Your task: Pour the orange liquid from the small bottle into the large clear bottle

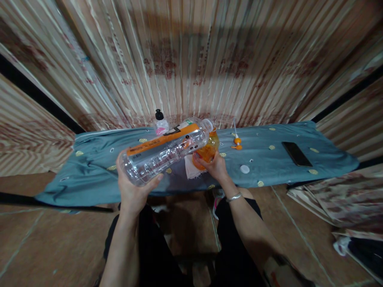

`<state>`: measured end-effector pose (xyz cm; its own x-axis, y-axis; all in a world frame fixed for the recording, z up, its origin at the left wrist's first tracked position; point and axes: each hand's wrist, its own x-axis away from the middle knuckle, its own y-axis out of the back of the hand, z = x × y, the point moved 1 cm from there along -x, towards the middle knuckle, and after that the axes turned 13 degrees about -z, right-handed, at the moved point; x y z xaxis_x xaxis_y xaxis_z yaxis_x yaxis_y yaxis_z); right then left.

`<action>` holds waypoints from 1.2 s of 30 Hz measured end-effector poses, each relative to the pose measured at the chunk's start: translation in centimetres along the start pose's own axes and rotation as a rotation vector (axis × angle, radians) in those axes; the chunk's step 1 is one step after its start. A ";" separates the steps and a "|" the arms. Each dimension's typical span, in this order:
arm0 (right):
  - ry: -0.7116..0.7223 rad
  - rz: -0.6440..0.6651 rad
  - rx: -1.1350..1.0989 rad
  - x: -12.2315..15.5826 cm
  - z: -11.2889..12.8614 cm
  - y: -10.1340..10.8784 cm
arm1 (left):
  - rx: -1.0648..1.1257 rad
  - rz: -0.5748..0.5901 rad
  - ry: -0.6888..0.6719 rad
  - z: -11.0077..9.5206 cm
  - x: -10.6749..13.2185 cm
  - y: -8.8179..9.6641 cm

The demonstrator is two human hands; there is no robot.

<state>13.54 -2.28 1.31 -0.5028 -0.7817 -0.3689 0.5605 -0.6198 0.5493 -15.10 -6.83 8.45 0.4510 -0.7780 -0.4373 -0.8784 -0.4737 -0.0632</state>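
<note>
The left hand [133,187] was clenched around the base end of a large clear bottle [167,151], fingers curled under it and the thumb pressed against its near side. The bottle lay almost on its side. Its long axis ran from the base at near left up to the mouth at far right, with an orange label along its upper side. The mouth came right over the top of a smaller orange bottle [208,148]; whether the two touched could not be told. The right hand [214,167] grasped that orange bottle low on its near side, fingers closed round it, a bracelet [233,197] on the wrist. Of the two hands, the right was the nearer to where the bottles met.

The orange bottle stood on a white cloth [190,169] on the table's blue cover [89,167]. Behind the clear bottle stood a small bottle with a black cap [160,124]. To the right lay an orange pump head [236,141], a white cap [244,169] and, well apart, a dark phone [296,153]
</note>
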 end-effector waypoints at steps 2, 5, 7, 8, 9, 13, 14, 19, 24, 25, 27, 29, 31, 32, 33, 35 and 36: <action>0.005 -0.005 0.000 0.0 -0.1 -0.1 | 0.026 -0.017 0.048 -0.2 0.0 -0.2; 0.001 0.008 0.018 0.0 -0.1 -0.1 | 0.036 -0.035 0.076 -0.5 0.0 -0.3; -0.004 0.018 0.036 -0.1 -0.1 -0.1 | 0.037 -0.039 0.076 -0.6 0.0 -0.3; -0.007 0.021 0.042 -0.1 -0.1 0.0 | 0.032 -0.039 0.074 -0.6 -0.1 -0.2; -0.012 0.026 0.045 -0.1 0.0 0.0 | 0.024 -0.045 0.070 -0.6 -0.1 -0.2; -0.037 0.049 0.042 -0.2 0.2 0.1 | 0.015 -0.038 0.073 -0.5 -0.1 0.0; -0.038 0.049 0.039 -0.2 0.3 0.2 | 0.014 -0.036 0.072 -0.5 -0.2 0.0; -0.030 0.043 0.040 -0.1 0.5 0.3 | 0.002 -0.021 0.096 -0.4 -0.2 0.0; -0.063 0.087 0.083 -0.3 0.4 0.2 | 0.013 -0.012 0.079 0.1 0.0 0.0; -0.060 0.089 0.079 -0.3 0.3 0.2 | 0.014 -0.013 0.067 0.2 0.0 0.0; -0.050 0.083 0.067 -0.3 0.3 0.1 | 0.018 -0.021 0.035 0.3 0.1 0.0; -0.039 0.074 0.063 -0.2 0.2 0.1 | 0.015 -0.029 0.012 0.2 0.2 -0.1; -0.032 0.070 0.067 -0.1 0.2 0.1 | -0.001 -0.038 0.007 -0.1 0.3 -0.1; -0.030 0.066 0.070 -0.1 0.2 0.1 | 0.001 -0.033 0.018 -0.3 0.3 -0.1; -0.026 0.062 0.071 -0.1 0.2 0.1 | -0.002 -0.033 0.025 -0.4 0.4 -0.1; -0.023 0.050 0.063 0.0 0.2 0.1 | -0.007 -0.032 0.034 -0.6 0.4 -0.1; -0.023 0.047 0.057 0.0 0.2 0.1 | -0.011 -0.032 0.033 -0.7 0.4 -0.1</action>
<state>13.46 -2.29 1.47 -0.4927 -0.8074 -0.3245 0.5455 -0.5771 0.6077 -14.71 -7.40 8.87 0.4841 -0.7753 -0.4057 -0.8617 -0.5030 -0.0669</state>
